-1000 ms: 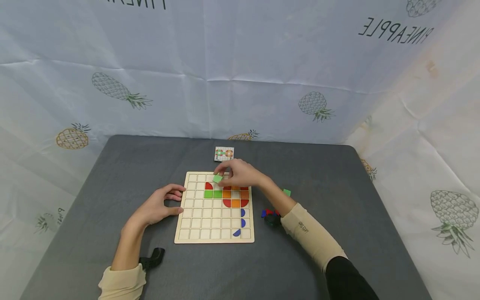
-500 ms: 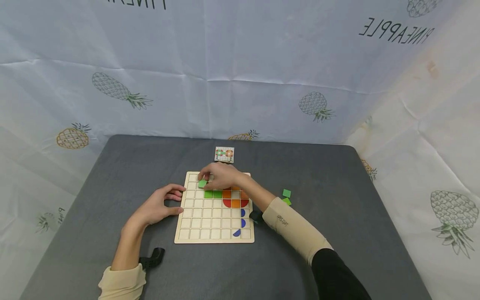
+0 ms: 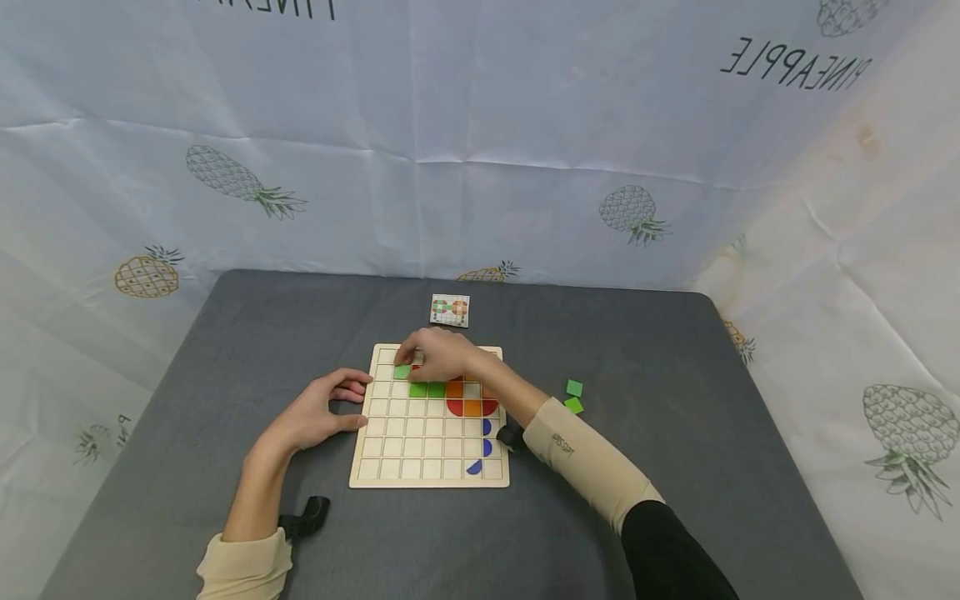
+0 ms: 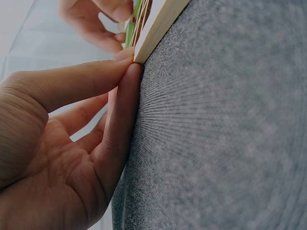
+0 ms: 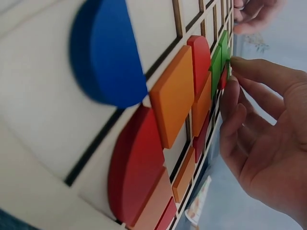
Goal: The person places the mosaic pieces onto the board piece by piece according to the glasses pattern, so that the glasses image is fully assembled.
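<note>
A wooden grid board lies on the grey table, bearing green, orange, red and blue tiles. With thumb and fingertips, my right hand pinches a green square tile at a cell in the board's upper left. Two more green squares lie just below and right of it, and fingers partly cover a red piece there. My left hand touches the board's left edge, thumb spread apart from the fingers; in the left wrist view its fingertips meet the wooden rim.
Two loose green tiles lie right of the board. Behind it rests a small pattern card. Half-round blue pieces sit at the board's right. Black wrist devices show by the left wrist and right sleeve. A pineapple-print curtain hangs behind.
My right hand has moved left with the green tile and lowered it to a cell; its sleeve has uncovered the loose green tiles. The left hand stays in place.
</note>
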`<state>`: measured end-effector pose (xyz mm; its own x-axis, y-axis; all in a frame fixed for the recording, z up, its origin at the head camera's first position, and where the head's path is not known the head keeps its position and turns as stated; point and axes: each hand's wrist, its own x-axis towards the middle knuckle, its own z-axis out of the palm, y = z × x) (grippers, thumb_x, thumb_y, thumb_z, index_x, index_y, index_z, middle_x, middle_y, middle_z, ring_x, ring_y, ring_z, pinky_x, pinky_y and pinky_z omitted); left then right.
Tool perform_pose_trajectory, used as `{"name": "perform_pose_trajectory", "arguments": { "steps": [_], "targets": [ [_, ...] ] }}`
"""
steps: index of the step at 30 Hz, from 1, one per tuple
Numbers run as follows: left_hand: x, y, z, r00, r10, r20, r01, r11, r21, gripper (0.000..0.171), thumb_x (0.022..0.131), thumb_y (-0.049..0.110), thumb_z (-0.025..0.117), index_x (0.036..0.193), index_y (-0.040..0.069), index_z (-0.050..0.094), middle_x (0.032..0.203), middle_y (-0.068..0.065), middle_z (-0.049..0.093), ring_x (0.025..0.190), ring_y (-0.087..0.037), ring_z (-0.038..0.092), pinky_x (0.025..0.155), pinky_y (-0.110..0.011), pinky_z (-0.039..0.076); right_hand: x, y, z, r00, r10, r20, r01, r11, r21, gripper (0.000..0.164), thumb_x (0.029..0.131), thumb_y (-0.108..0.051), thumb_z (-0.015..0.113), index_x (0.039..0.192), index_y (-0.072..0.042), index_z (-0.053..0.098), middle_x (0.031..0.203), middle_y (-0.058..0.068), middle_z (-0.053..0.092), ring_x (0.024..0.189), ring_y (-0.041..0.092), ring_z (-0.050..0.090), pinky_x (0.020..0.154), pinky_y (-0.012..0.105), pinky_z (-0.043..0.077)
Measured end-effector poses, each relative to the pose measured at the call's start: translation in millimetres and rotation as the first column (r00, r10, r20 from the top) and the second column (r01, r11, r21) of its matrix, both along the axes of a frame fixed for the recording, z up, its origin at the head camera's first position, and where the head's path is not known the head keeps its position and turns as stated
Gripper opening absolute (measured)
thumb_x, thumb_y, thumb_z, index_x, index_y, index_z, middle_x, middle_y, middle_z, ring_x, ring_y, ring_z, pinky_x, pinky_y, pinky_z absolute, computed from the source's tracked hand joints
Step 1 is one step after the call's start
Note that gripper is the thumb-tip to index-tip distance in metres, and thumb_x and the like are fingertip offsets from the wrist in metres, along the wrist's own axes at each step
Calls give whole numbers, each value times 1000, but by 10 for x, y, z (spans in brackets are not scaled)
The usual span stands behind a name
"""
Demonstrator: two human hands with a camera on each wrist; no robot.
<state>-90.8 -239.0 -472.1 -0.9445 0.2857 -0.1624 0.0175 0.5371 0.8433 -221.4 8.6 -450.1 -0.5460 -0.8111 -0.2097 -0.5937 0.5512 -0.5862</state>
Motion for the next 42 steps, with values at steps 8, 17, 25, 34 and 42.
{"name": "perform_pose_trajectory", "arguments": {
  "steps": [8,17,25,34,42],
  "targets": [
    [-4,8,0,1000,2,4,-2,1000,2,60,91,4,85,144,-4,58,132,-22,65,117,-30,66,92,-26,57,31,147,35,996,-9,93,17,996,-88,30,102,-10,72,132,-11,77,135,6,76,92,16,75,82,24,57],
    [17,5,-8,1000,1,0,-1,1000,6,60,91,4,86,144,-4,58,131,-21,65,116,-29,66,92,-25,57,132,473,120,991,-73,112,87,988,-124,33,103,-12,70,136,-9,73,138,10,73,90,16,74,79,24,56],
    [29,-2,-8,1000,1,-2,-1,1000,2,60,92,4,85,145,-2,58,131,-21,65,118,-30,66,93,-28,57,211,877,163,987,-129,92,140,982,-125,34,102,-16,74,136,-9,73,134,9,75,95,15,76,81,26,60],
    [21,-8,-10,1000,1,7,-1,1000,-1,61,92,5,86,145,-2,58,132,-20,65,118,-30,66,95,-29,57,319,1436,179,973,-225,46,228,969,-96,35,100,-17,78,134,-10,74,130,10,75,85,10,68,74,27,56],
    [16,-3,-12,1000,8,-4,-8,1000,-5,60,91,5,86,144,-2,59,132,-20,66,117,-29,66,95,-29,57,374,1916,142,962,-267,56,271,957,-101,36,98,-16,82,132,-6,75,127,14,77,85,10,67,79,27,59]
  ]
}}
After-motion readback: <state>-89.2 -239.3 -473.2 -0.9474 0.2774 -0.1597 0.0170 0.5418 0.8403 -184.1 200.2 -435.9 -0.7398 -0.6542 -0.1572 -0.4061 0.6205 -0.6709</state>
